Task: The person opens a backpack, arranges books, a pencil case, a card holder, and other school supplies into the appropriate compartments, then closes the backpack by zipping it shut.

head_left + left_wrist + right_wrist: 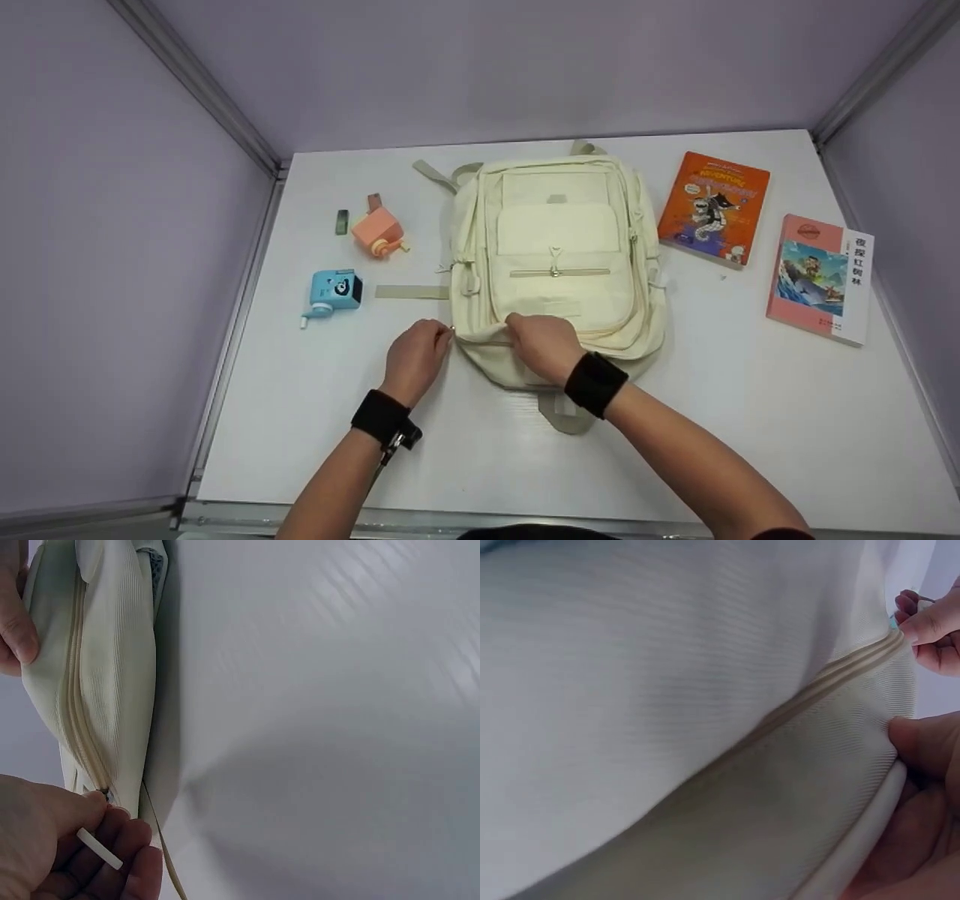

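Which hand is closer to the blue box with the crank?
Left. The left hand is to the near right of the blue box, beside the backpack; the right hand is farther right, gripping the backpack's near edge.

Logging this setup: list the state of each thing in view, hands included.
Backpack: lying front side up
Zip: appears closed in the left wrist view
Left hand: pinching at the zip
Right hand: gripping the backpack's lower edge
Orange book: closed, cover up
Pink book: closed, cover up
Blue crank box: unheld, crank out
Coral crank box: unheld, crank out
Green block: unheld
Brown block: unheld
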The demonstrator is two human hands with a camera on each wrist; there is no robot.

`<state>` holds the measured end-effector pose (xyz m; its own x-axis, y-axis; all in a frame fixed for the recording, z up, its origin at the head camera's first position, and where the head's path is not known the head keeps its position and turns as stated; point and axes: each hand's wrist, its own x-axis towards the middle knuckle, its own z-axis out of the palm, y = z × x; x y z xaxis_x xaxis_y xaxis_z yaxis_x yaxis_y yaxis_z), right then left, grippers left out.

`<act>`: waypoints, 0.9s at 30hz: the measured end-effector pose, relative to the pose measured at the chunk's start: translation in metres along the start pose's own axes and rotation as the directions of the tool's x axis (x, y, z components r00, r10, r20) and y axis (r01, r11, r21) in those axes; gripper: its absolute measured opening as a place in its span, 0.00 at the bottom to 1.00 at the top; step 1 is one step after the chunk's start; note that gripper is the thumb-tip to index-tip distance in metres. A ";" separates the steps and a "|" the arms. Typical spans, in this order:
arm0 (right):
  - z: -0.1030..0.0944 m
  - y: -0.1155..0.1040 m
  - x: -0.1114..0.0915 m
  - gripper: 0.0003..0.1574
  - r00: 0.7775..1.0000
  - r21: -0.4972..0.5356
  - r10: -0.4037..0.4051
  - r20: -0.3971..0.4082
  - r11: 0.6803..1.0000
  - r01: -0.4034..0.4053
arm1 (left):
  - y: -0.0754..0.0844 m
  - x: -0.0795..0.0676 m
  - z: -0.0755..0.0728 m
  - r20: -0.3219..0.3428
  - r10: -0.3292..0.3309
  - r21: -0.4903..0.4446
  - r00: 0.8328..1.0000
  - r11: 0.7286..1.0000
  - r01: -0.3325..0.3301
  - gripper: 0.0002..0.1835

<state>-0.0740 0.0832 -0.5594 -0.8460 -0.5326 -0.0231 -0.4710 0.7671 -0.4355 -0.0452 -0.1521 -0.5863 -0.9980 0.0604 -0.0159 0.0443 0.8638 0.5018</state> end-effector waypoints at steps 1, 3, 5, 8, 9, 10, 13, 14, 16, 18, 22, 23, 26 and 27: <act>0.000 0.000 0.000 0.14 1.000 0.002 0.005 0.001 1.000 -0.005 | 0.001 -0.001 0.000 0.001 -0.005 -0.019 1.000 1.000 0.005 0.07; 0.000 -0.001 0.001 0.13 1.000 0.000 0.011 0.004 1.000 -0.011 | 0.002 -0.002 -0.001 0.005 -0.023 -0.056 1.000 0.998 0.023 0.06; 0.001 -0.001 0.001 0.12 1.000 0.002 0.016 0.004 1.000 -0.016 | 0.003 -0.003 -0.001 0.009 -0.033 -0.078 0.999 0.996 0.033 0.06; 0.002 -0.002 0.000 0.12 0.999 0.010 0.030 0.013 1.000 -0.030 | 0.005 -0.006 -0.002 0.016 -0.033 -0.070 0.999 0.997 0.034 0.06; 0.002 -0.002 0.001 0.12 0.999 0.014 0.032 0.015 0.999 -0.032 | 0.006 -0.008 -0.003 0.016 -0.031 -0.062 0.999 0.998 0.032 0.06; 0.002 -0.003 0.001 0.12 0.999 0.017 0.034 0.018 0.999 -0.034 | 0.007 -0.009 -0.003 0.018 -0.028 -0.051 0.999 0.998 0.029 0.06; 0.002 -0.004 0.002 0.12 0.999 0.023 0.044 0.025 0.999 -0.044 | 0.012 -0.014 -0.004 0.031 -0.023 -0.030 0.999 0.999 0.024 0.06; 0.002 -0.004 0.002 0.11 0.999 0.023 0.045 0.026 0.999 -0.046 | 0.013 -0.016 -0.003 0.036 -0.021 -0.030 0.999 0.999 0.022 0.06; 0.002 -0.004 0.002 0.11 0.999 0.020 0.045 0.025 0.999 -0.046 | 0.017 -0.018 -0.002 0.048 -0.016 -0.031 0.999 0.999 0.017 0.06; 0.002 -0.004 0.002 0.11 0.999 0.026 0.036 0.023 0.999 -0.036 | 0.020 -0.021 -0.002 0.059 -0.010 -0.038 0.998 0.999 0.012 0.06; 0.003 -0.004 0.001 0.11 1.000 0.031 0.007 0.015 1.000 -0.007 | 0.026 -0.025 0.001 0.055 0.002 -0.033 0.998 0.999 -0.001 0.07; 0.003 -0.004 0.000 0.11 1.000 0.031 0.000 0.010 1.000 0.000 | 0.027 -0.025 0.002 0.053 0.006 -0.033 0.999 0.999 -0.004 0.06; 0.003 -0.004 0.000 0.12 1.000 0.026 -0.014 0.000 1.000 0.014 | 0.032 -0.027 0.005 0.048 0.020 -0.031 0.999 0.999 -0.019 0.07; 0.003 -0.004 0.000 0.12 1.000 0.022 -0.019 -0.001 1.000 0.019 | 0.034 -0.028 0.006 0.048 0.029 -0.030 0.998 0.999 -0.028 0.07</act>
<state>-0.0711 0.0793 -0.5601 -0.8370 -0.5470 -0.0143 -0.4814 0.7486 -0.4560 -0.0156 -0.1212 -0.5741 -0.9931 0.1093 -0.0426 0.0705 0.8464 0.5279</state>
